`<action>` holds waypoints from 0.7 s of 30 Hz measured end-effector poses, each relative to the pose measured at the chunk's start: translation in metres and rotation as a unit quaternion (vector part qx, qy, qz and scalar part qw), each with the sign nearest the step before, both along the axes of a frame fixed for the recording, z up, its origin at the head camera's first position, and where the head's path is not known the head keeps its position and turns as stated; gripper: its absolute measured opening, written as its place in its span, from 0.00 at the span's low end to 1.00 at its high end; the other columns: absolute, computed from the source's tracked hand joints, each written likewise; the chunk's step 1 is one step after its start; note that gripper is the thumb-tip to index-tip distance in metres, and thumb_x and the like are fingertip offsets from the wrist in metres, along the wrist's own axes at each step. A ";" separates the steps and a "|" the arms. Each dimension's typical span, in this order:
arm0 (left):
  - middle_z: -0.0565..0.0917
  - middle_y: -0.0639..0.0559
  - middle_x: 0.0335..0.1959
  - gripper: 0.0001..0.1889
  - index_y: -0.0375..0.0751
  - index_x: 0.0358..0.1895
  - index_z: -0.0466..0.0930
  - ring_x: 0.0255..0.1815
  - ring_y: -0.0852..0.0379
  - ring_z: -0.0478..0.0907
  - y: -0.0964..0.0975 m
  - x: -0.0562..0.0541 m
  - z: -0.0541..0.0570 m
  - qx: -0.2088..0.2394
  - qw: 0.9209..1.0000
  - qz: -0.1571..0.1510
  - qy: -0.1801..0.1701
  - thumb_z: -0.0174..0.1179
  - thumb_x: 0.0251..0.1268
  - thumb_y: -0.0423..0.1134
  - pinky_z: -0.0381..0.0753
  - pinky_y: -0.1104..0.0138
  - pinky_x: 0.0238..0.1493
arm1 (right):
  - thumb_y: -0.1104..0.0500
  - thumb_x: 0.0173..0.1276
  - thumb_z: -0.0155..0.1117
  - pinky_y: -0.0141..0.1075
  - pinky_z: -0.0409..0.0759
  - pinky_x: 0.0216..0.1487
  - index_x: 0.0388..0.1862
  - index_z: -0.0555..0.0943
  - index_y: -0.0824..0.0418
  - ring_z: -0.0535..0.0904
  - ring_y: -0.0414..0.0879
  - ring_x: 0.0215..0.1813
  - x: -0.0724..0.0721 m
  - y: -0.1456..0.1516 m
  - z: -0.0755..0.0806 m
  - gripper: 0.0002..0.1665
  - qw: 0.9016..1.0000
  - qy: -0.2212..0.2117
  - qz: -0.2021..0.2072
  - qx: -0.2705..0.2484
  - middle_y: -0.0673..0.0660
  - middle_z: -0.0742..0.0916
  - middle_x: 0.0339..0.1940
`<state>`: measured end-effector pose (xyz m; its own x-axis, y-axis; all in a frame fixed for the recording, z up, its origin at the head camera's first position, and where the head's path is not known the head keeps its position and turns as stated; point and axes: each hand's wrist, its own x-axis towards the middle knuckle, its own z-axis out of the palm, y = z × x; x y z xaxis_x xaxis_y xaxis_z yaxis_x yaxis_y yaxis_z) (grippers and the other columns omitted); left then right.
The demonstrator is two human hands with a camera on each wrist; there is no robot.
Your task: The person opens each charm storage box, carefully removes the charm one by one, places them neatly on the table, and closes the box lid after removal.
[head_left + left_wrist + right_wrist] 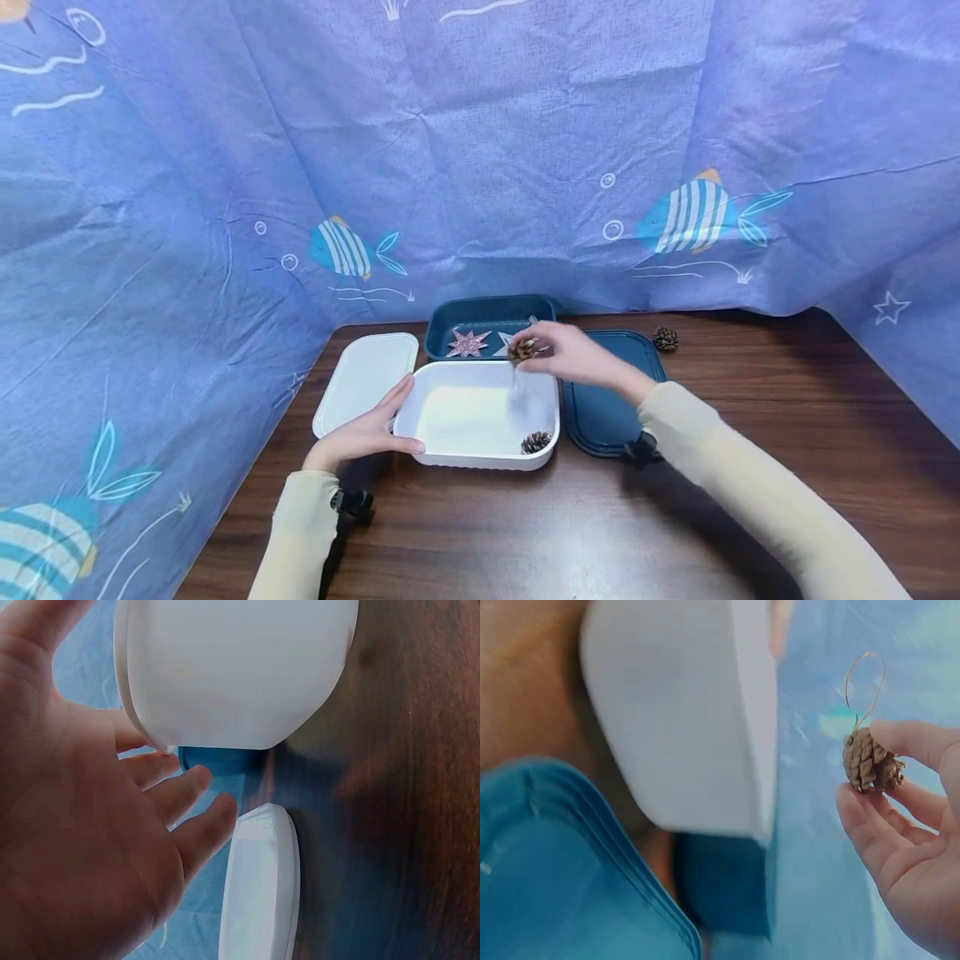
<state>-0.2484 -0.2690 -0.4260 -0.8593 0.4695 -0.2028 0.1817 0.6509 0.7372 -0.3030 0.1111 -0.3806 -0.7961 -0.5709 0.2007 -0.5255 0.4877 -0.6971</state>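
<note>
My right hand (567,354) pinches a brown pine cone (520,351) between thumb and fingertips, above the right back part of a white box (472,460). A thin loop of string (847,686) stands up from the pine cone in the right wrist view. Inside the white box, a second pine cone (536,442) lies in the front right corner. My left hand (367,433) rests against the box's left end, thumb at the front rim and fingers spread along the side. The left wrist view shows those fingers (206,825) loosely extended, the little finger off the box.
Behind the white box stands a dark blue box (491,312) holding a pink glittery star (468,343) and a silver star (506,340). A white lid (367,379) lies left, a dark blue lid (611,408) right. Another pine cone (665,338) sits near the back. A fabric curtain (495,167) encloses the table.
</note>
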 end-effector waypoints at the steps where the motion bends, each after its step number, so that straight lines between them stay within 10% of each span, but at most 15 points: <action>1: 0.35 0.49 0.84 0.64 0.44 0.83 0.34 0.82 0.47 0.31 0.000 0.000 0.000 0.001 1.000 0.000 -0.001 0.75 0.55 0.54 0.42 0.43 0.77 | 0.50 0.65 0.74 0.46 0.81 0.53 0.64 0.80 0.56 0.83 0.50 0.55 -0.002 0.008 0.003 0.30 1.000 -0.003 -0.020 -0.011 0.56 0.84 0.56; 13: 0.35 0.52 0.84 0.63 0.47 0.83 0.34 0.83 0.48 0.32 0.001 0.001 0.001 0.000 1.000 0.003 -0.006 0.75 0.55 0.55 0.43 0.43 0.77 | 0.42 0.70 0.68 0.55 0.76 0.57 0.72 0.73 0.56 0.79 0.57 0.62 -0.005 0.095 0.016 0.37 0.985 -0.022 -0.156 -0.070 0.62 0.83 0.60; 21: 0.35 0.53 0.84 0.63 0.47 0.83 0.35 0.83 0.49 0.32 0.001 0.000 0.001 -0.007 1.000 0.003 -0.004 0.75 0.55 0.56 0.43 0.44 0.77 | 0.41 0.70 0.66 0.37 0.76 0.53 0.74 0.71 0.52 0.74 0.55 0.67 0.006 0.138 0.020 0.38 0.969 -0.026 -0.231 -0.089 0.61 0.79 0.66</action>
